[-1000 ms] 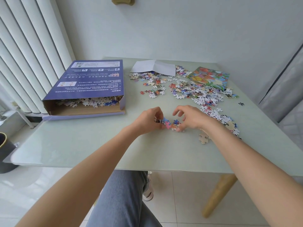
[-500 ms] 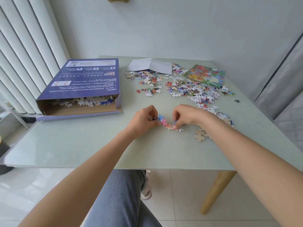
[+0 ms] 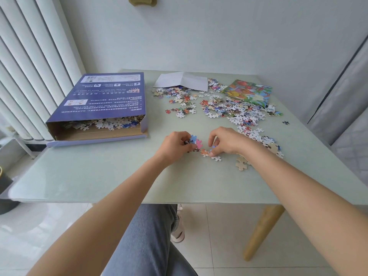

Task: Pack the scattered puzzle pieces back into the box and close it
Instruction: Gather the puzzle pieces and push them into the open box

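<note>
left hand (image 3: 175,145) pinching knobbed cardboard puzzle pieces (image 3: 196,142), right hand (image 3: 225,141) pinching another, matte table (image 3: 99,176)

Box (image 3: 103,100) back: upside-down print, mostly illegible; "700*500mm" and letters A, C, D readable.

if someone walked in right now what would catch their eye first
Most striking is the wide scatter of small colourful jigsaw pieces across the pale green table's far right. At centre, the left hand and right hand pinch a few pieces. On the left lies the open purple cardboard box, partly filled.
</note>
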Available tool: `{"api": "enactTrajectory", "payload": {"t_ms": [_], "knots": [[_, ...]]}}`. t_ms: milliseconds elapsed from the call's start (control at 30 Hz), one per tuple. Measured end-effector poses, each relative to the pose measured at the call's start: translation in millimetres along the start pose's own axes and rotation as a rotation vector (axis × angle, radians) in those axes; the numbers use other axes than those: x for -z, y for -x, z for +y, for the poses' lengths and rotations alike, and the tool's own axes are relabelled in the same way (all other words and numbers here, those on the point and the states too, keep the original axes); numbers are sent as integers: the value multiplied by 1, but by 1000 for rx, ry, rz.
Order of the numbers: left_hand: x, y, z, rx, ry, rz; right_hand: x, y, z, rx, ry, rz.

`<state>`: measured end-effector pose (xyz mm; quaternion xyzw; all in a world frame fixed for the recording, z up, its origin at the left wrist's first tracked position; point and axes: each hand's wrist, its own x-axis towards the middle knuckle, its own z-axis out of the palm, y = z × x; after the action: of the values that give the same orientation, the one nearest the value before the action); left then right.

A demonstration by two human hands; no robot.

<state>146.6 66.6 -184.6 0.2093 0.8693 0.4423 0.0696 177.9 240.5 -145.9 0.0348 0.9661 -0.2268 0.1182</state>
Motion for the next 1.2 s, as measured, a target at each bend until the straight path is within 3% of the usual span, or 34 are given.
{"api": "enactTrajectory", "payload": {"t_ms": [200,500,767,1033,1200], "knots": [[12,0,-1,65,-169,-42,-2,12,10,-54,-61,21],[15,-11,17,113,-404,-198,2,7,-5,-111,81,-80],[14,-11,21,59,-545,-239,2,12,-10,-98,132,-91],[13,-6,19,46,-453,-218,-1,12,-9,-129,51,-57],[8,-7,23,65,-352,-301,-2,13,-10,-112,45,-42]]}}
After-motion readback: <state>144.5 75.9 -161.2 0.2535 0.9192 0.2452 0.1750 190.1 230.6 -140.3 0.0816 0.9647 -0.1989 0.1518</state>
